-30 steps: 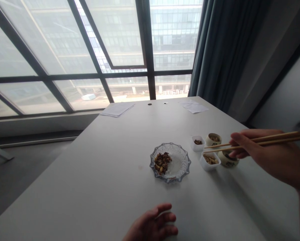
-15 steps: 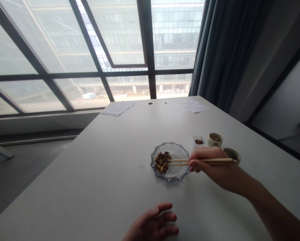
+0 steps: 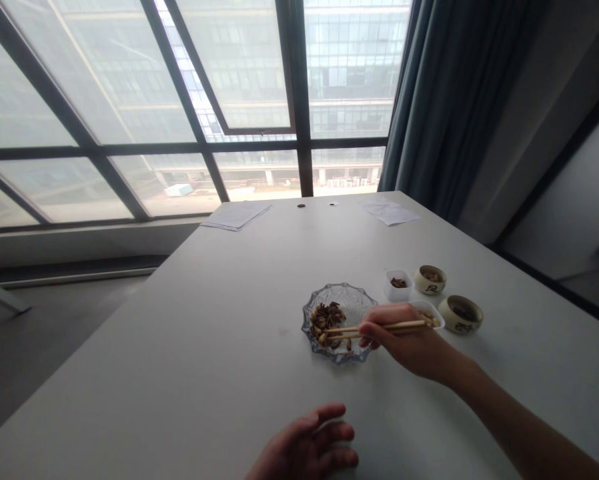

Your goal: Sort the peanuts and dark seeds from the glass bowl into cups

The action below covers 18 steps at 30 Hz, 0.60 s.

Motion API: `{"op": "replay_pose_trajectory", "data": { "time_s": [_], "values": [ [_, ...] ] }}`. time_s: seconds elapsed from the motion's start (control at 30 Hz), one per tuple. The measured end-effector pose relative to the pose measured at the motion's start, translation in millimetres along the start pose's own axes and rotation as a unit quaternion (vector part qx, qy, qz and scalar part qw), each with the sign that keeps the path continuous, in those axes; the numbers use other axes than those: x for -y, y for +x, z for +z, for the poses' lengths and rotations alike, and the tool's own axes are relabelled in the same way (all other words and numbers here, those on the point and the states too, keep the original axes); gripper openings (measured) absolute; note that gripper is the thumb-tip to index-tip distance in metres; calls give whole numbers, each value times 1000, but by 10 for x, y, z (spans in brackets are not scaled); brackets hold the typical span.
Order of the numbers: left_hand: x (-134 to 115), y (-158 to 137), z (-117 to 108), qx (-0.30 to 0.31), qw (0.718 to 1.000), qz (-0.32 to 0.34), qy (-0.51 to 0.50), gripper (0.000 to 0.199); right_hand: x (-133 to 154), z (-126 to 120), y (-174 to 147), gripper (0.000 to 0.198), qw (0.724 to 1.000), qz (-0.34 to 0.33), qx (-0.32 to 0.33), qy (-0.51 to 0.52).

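Note:
A pair of wooden chopsticks (image 3: pixel 399 327) is gripped in my right hand (image 3: pixel 397 332), over the right side of a scalloped glass plate (image 3: pixel 357 300). Their tips are among a pile of dark brown dried pieces (image 3: pixel 329 313) and a few yellowish bits at the plate's left; whether they pinch a piece I cannot tell. My left hand (image 3: pixel 309 443) is held near the bottom of the view, in front of the plate, its fingers apart with nothing in them. Just behind my right hand, a white container (image 3: pixel 437 315) with pale yellowish pieces is partly covered.
Right of the plate stand a small white cup (image 3: pixel 398 293) of brown pieces and two beige bowls, one farther back (image 3: pixel 430 287) and one nearer (image 3: pixel 460 327). Papers (image 3: pixel 237 217) and a loose sheet (image 3: pixel 392 212) lie at the table's far end, before the windows.
My right hand has moved left and toward me with the chopsticks, whose tips are lower in the pile. The white container and nearer bowl are more exposed. My left hand is nearly still.

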<state>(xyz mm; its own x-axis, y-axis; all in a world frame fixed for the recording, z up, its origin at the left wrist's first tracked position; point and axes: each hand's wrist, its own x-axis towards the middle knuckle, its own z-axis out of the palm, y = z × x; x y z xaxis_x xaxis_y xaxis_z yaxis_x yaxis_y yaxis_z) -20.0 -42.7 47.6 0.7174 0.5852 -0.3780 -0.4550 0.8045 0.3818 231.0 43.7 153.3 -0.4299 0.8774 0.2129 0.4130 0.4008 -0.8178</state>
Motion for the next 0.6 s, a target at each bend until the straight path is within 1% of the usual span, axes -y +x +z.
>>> {"op": "replay_pose_trajectory", "data": {
  "time_s": [0.07,0.13,0.2,0.27,0.33,0.4,0.43,0.5,0.6],
  "values": [
    [-2,-6,3,-2,1000,0,0,33,20,-45,-15,39,1000,23,-20,3],
    [1,-8,3,-2,1000,0,1,32,73,-153,-48,38,998,42,-44,-1],
    [8,-7,4,-3,1000,0,3,32,158,-316,-114,35,995,61,-77,-2],
    [15,-4,3,-3,1000,-1,3,32,258,-517,-216,37,988,86,-132,-3],
    [18,-1,-4,-2,1000,-5,-2,32,342,-733,-345,38,969,116,-210,-53],
    [14,5,-20,4,1000,-5,-2,33,376,-941,-476,39,936,153,-291,-124],
    [10,8,-31,8,1000,-2,-7,34,368,-1035,-535,39,924,158,-309,-158],
    [0,16,-53,17,1000,-9,1,34,311,-1186,-622,42,919,168,-286,-212],
    [-13,22,-69,15,1000,-12,3,34,198,-1295,-668,48,930,190,-232,-216]
  ]
}}
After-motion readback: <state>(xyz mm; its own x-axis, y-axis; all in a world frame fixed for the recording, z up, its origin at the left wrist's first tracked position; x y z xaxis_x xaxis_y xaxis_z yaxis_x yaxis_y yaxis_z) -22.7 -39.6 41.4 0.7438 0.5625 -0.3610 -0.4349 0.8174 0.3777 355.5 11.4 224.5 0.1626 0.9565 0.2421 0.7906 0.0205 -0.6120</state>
